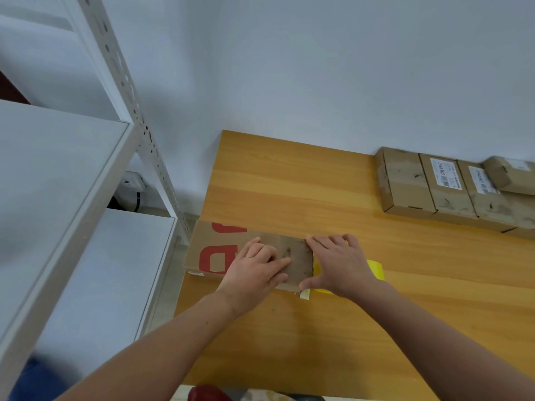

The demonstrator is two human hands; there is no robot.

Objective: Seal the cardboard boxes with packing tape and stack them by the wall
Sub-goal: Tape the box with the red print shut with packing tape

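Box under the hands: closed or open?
Closed. The box has a flat top under the left hand and right hand, and a tape end hangs off its near edge.

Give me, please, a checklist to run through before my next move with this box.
1. Hands on flat brown cardboard box with red print: ok, left hand and right hand press it.
2. Tape end smoothed down: not ok, loose tail at near edge.
3. Room beside brown cardboard boxes at wall: ok, orange wooden table bare left of them.
4. Tape cut from yellow tape roll: cannot tell, right hand hides it.
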